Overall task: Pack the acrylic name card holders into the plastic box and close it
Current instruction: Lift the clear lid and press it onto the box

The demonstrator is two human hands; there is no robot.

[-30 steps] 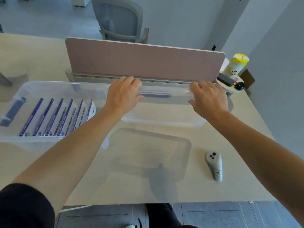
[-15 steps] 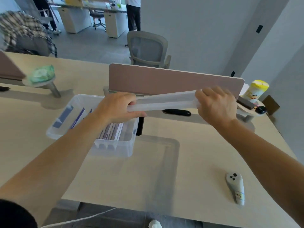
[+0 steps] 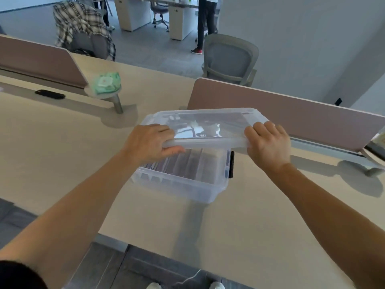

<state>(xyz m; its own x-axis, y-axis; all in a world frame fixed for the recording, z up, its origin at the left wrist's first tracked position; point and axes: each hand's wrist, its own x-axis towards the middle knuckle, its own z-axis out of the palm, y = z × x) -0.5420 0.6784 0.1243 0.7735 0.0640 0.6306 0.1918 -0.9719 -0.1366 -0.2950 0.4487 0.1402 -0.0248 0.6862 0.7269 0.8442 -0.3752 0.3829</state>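
Observation:
A clear plastic box (image 3: 183,184) stands on the beige table, with a row of acrylic name card holders (image 3: 187,161) upright inside it. Its clear lid (image 3: 208,126) hovers flat just above the box, offset a little to the far side. My left hand (image 3: 150,142) grips the lid's near left corner, thumb underneath. The lid's near right corner is gripped by my right hand (image 3: 268,144). A dark latch (image 3: 231,164) shows on the box's right end.
A pink desk divider (image 3: 291,119) runs just behind the box. A green packet (image 3: 107,83) sits on a small round stand at the left. Office chairs (image 3: 229,57) and a standing person (image 3: 205,24) are beyond the table. The table's near edge is close.
Both hands lifted the lid from the table at the right and carried it left over the box. My view has swung left, so the white controller and yellow can are out of sight.

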